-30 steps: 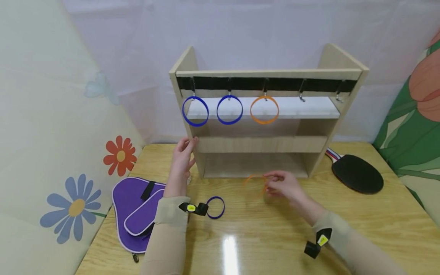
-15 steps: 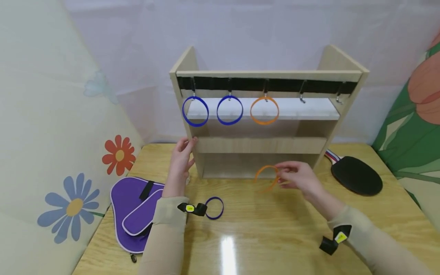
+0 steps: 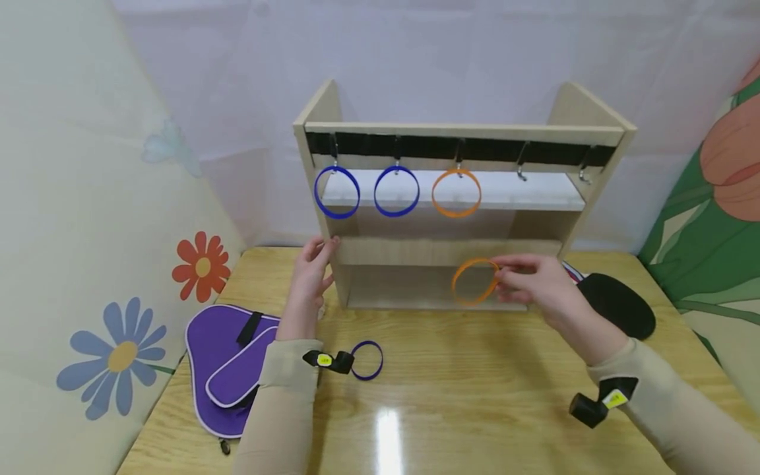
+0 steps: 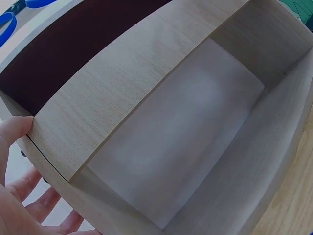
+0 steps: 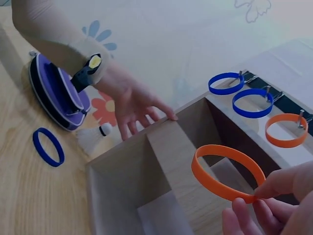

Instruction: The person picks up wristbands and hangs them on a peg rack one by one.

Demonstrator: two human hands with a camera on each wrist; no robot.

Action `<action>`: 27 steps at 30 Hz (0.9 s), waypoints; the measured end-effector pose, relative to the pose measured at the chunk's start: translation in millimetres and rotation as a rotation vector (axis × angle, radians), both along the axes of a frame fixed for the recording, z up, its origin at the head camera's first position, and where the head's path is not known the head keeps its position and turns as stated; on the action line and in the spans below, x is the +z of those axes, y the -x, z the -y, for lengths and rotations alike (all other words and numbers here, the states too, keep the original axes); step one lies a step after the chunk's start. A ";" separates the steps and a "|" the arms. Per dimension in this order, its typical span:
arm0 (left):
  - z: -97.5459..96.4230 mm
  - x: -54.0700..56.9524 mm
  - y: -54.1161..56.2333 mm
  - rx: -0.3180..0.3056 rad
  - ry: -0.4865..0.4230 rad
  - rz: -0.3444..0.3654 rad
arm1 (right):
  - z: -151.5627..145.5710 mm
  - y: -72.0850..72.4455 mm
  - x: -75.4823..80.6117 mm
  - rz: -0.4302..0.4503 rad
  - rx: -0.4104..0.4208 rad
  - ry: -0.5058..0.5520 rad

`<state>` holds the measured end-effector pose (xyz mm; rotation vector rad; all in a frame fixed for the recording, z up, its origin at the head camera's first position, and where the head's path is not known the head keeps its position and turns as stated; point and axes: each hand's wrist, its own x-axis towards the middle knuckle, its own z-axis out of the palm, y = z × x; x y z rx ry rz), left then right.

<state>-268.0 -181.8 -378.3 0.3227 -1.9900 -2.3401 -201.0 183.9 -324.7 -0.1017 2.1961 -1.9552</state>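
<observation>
My right hand (image 3: 543,287) pinches an orange wristband (image 3: 456,282) by its right side, in front of the shelf's lower compartment. In the right wrist view the thumb and fingertips meet on the near end of that orange band (image 5: 215,188). With the thumb over the front edge and the fingers along the outside, my left hand (image 3: 309,280) holds the left side panel of the wooden shelf (image 3: 439,252). Two blue wristbands (image 3: 338,216) and another orange wristband (image 3: 456,214) hang from its hooks. The two rightmost hooks (image 3: 522,174) carry nothing.
A blue wristband (image 3: 367,378) lies on the table (image 3: 439,409) near my left wrist. Left of my arm is a purple paddle case (image 3: 198,369). A shuttlecock (image 5: 93,139) lies beside the shelf's left side. At right, my right hand partly hides a black table tennis paddle (image 3: 620,307).
My right hand has lifted the orange wristband from low near the table, up and to the right. My left hand has stayed on the shelf's side panel.
</observation>
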 end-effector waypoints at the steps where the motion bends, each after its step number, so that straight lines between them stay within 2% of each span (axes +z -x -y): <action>1: -0.4 0.1 -0.2 0.000 -0.002 -0.002 | -0.9 0.0 2.4 -0.001 -0.001 0.003; 13: -1.6 0.8 0.2 -0.002 -0.013 -0.002 | -11.2 6.2 21.6 -0.010 -0.016 0.084; 20: -0.4 1.6 -0.5 0.003 -0.001 0.000 | -19.6 3.4 36.4 -0.009 -0.047 0.225; 27: -1.6 0.7 -0.6 0.004 0.001 -0.005 | -26.4 0.6 44.6 -0.069 -0.055 0.266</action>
